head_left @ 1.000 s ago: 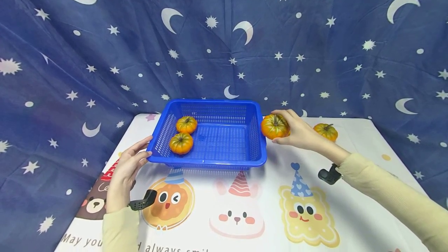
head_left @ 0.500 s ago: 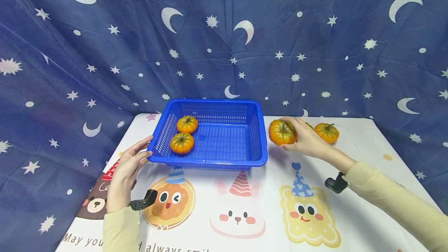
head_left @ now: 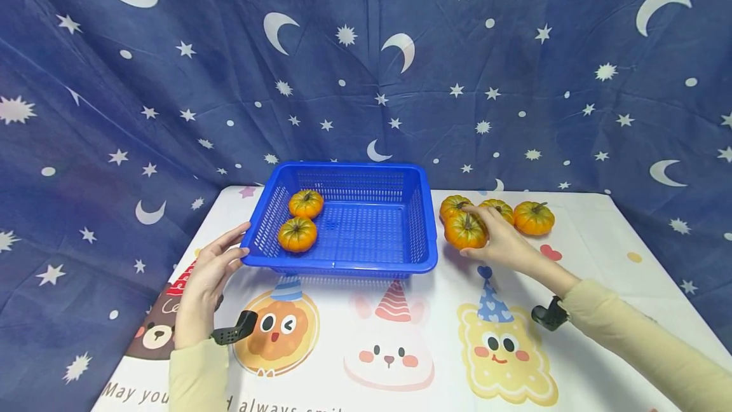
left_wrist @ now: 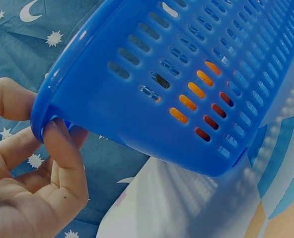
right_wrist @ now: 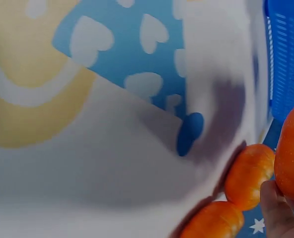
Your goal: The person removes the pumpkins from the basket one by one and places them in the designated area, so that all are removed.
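Observation:
My left hand [head_left: 200,288] pinches the left rim of a blue plastic basket [head_left: 349,266], thumb and fingers at its edge, as the left wrist view shows up close. Inside the basket, at its left side, sit two small orange pumpkins, a rear one [head_left: 305,203] and a front one [head_left: 297,234]. To the right of the basket my right hand [head_left: 506,243] holds another pumpkin [head_left: 466,231] by its side, stem up. That pumpkin [right_wrist: 292,153] appears nearer the camera than two others in the right wrist view.
Three pumpkins stand in a row behind and beside my right hand: a left one [head_left: 454,204], a middle one [head_left: 499,208], partly covered by the hand, and a right one [head_left: 534,218]. A starry blue curtain [head_left: 366,81] hangs behind the white printed tablecloth [head_left: 446,336].
My right hand has moved the held pumpkin from beside the basket's right rim rightward and toward me, uncovering the pumpkins behind it. My left hand stays on the rim.

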### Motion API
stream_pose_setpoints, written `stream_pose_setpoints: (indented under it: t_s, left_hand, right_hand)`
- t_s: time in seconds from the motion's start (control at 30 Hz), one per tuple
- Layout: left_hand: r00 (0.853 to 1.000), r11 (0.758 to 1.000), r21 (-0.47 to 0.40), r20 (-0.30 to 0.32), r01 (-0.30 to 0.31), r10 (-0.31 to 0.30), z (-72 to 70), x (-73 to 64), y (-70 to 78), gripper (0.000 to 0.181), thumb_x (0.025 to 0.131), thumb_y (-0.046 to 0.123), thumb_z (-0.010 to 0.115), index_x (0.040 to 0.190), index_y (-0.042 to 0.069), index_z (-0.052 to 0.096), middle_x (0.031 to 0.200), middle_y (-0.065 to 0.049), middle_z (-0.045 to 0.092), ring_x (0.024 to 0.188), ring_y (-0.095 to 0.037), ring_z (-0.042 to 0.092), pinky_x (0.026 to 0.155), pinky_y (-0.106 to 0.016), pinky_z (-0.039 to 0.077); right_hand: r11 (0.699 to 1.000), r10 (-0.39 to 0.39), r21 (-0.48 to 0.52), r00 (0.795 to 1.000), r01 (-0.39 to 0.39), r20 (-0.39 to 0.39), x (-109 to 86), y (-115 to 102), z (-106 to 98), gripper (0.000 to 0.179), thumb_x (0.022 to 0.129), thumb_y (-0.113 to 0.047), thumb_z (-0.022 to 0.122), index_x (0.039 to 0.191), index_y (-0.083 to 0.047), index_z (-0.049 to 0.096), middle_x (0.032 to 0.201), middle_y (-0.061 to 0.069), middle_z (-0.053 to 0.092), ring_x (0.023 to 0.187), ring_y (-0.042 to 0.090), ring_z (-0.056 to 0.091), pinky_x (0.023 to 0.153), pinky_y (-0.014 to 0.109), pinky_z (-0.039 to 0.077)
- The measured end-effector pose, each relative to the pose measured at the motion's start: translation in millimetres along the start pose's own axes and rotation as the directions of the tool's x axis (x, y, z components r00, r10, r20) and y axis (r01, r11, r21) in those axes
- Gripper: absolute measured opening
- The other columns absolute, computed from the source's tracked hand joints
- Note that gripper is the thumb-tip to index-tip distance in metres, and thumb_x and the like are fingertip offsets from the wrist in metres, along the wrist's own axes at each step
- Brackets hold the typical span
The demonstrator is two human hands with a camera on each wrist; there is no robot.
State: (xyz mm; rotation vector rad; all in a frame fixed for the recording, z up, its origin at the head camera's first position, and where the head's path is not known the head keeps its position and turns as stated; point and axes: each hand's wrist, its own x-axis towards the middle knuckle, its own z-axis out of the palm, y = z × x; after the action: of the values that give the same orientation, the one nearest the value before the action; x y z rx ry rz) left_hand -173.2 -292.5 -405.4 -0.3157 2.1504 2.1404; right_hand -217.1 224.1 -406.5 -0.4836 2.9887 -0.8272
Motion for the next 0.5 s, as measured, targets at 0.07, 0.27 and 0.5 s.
stream_pose_setpoints:
  t_s: [0.07,0.27,0.5]
  left_hand:
    - [1.0,1.0,-0.003,0.001,-0.003,0.003,-0.2,-0.2,-0.3,0.062,0.092,0.003,0.055,0.149,0.007,0.032,0.122,0.009,0.046,0.098,0.001,0.058,0.083,-0.011,0.048]
    - [1.0,0.999,-0.029,0.003,-0.018,0.018,0.1,-0.2,-2.4,0.061,0.091,0.001,0.055,0.148,0.006,0.034,0.117,0.01,0.049,0.097,0.0,0.059,0.083,-0.012,0.05]
    - [1.0,0.999,-0.019,0.003,-0.029,0.029,-1.0,0.8,-3.4,0.061,0.092,0.002,0.055,0.149,0.006,0.034,0.119,0.011,0.048,0.098,0.0,0.059,0.084,-0.013,0.05]
  right_hand:
    - [1.0,0.018,-0.006,1.0,-0.018,0.004,-1.1,2.3,3.2,0.086,0.074,-0.029,0.082,0.144,-0.01,0.036,0.142,0.028,0.036,0.126,0.05,0.042,0.099,0.071,0.033]
    - [0.999,0.046,0.012,0.999,-0.046,-0.003,-3.0,10.7,12.2,0.085,0.074,-0.029,0.082,0.144,-0.012,0.036,0.144,0.027,0.035,0.128,0.051,0.041,0.099,0.072,0.032]
    - [0.997,0.056,0.044,0.998,-0.056,-0.006,-3.7,18.6,21.0,0.086,0.074,-0.025,0.082,0.144,-0.01,0.034,0.143,0.027,0.035,0.127,0.05,0.041,0.101,0.069,0.032]
